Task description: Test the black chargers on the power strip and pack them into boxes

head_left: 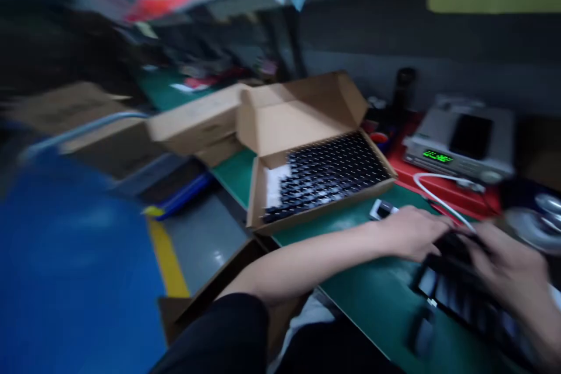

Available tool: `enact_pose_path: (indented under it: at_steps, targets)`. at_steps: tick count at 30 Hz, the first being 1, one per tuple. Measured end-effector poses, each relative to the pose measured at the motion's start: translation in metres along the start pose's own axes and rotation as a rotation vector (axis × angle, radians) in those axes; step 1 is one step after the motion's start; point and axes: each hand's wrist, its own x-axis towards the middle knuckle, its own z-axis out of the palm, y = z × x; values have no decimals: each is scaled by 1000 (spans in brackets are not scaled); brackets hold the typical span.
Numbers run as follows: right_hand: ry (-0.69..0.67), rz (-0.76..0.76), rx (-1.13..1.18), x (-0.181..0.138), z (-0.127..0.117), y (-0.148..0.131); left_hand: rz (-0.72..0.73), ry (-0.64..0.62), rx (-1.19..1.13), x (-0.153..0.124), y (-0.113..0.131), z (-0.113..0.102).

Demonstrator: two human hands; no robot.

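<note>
My left hand (407,232) reaches in from the left along a bare forearm, its fingers over the near end of a black tray (460,298) on the green bench mat (377,298). My right hand (508,269) is on the tray's far side, and motion blur hides its fingers among dark parts. Nearby, a small grey-and-white device (381,209) lies just beyond my left hand. An open cardboard box (302,123) holds tight rows of small black parts (324,175), with a white sheet (276,184) at one end.
A bench instrument (458,140) with a green digital display sits on a red mat (438,181), and a white cable (438,198) runs from it. A black cylinder (405,90) stands behind. Flattened cardboard (197,120) lies left of the box, above a grey floor with a yellow stripe (166,263).
</note>
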Motion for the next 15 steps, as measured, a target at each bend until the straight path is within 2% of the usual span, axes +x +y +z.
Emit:
enact_pose_path:
  at_steps: [1,3,7,9,11,15]
  targets:
    - [-17,-2,-5,-5,-3,2,-57,13,9,3,5,4]
    - [-73,108,67,-9,-9,6,-135,26,52,9,14,12]
    - [77,443,347,-13,-31,10,-182,50,75,13,22,17]
    - [89,523,381,-18,-42,10,-173,76,-5,11,20,15]
    - [0,477,318,-23,-48,10,-127,151,-173,7,18,13]
    - [-147,238,91,-29,-46,13,10,381,-549,-18,22,12]
